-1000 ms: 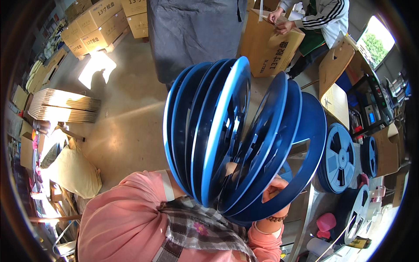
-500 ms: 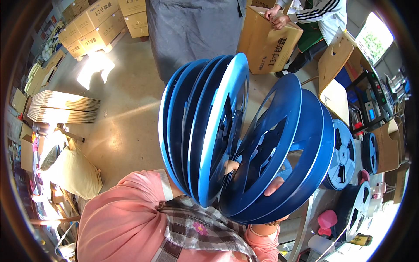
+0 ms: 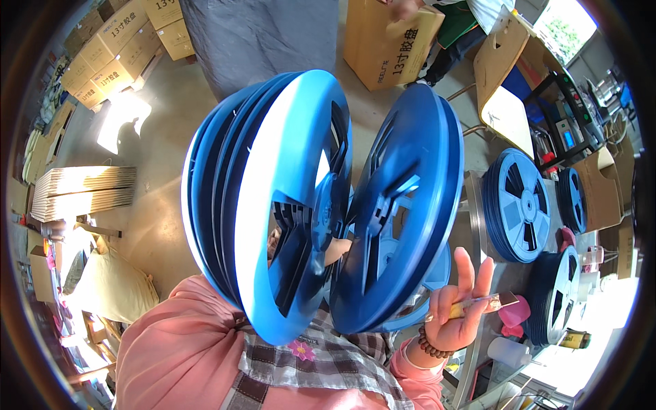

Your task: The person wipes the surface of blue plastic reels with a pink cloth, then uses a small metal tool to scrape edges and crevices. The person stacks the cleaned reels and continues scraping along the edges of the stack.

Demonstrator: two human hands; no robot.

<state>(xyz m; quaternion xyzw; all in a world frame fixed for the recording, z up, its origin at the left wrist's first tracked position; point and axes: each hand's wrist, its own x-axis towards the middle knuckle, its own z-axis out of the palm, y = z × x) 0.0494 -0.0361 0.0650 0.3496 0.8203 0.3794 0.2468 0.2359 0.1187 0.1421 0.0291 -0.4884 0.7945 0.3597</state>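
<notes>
A group of blue plastic reels (image 3: 290,150) stands on edge before my chest, fanned into a left bunch and a right bunch. My left hand (image 3: 336,251) is closed round them near their hubs, its fingers showing in the gap; most of the hand is hidden. The right bunch (image 3: 417,198) leans away to the right, with another reel partly showing behind it. Beside its lower right edge, my right hand (image 3: 452,321) is raised clear of the reels. A small knife (image 3: 506,299) with a yellow handle and flat blade is gripped in it, two fingers pointing up.
Reel stacks (image 3: 523,205) sit on the metal-edged bench to the right, near a pink object (image 3: 514,311) and a white bottle (image 3: 509,350). A wooden chair (image 3: 506,113) stands beyond. Ahead, a co-worker's hand (image 3: 404,8) is over a carton (image 3: 393,44). Flattened cardboard (image 3: 85,193) lies left.
My right hand has come out from among the right-hand reels to their right side, showing the knife. The reels have turned and shifted left in view.
</notes>
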